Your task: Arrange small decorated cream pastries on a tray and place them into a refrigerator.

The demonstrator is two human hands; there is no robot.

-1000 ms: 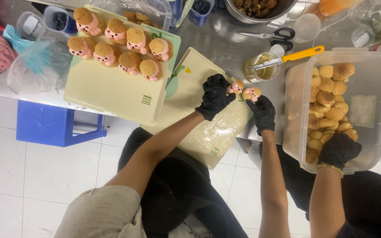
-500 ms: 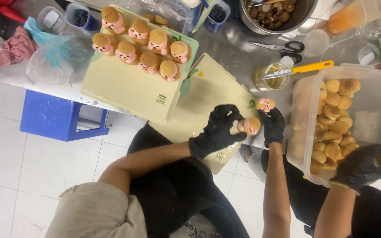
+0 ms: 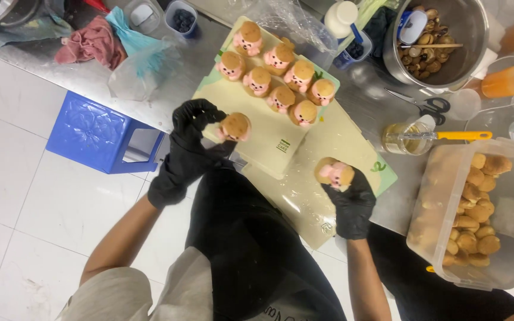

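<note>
Head view: gloved hands [image 3: 193,139], round buns [image 3: 235,126].

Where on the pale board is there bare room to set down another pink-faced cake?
The pale board is bare on its near half, between the row of pink-faced cakes and the left hand. The board's far end is crowded. The right hand holds its cake over the plastic-covered board, also mostly bare.

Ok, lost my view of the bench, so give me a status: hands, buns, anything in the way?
Left hand holds one decorated bun over the tray. Right hand holds another bun. Seven buns on tray. Nothing between.
</note>
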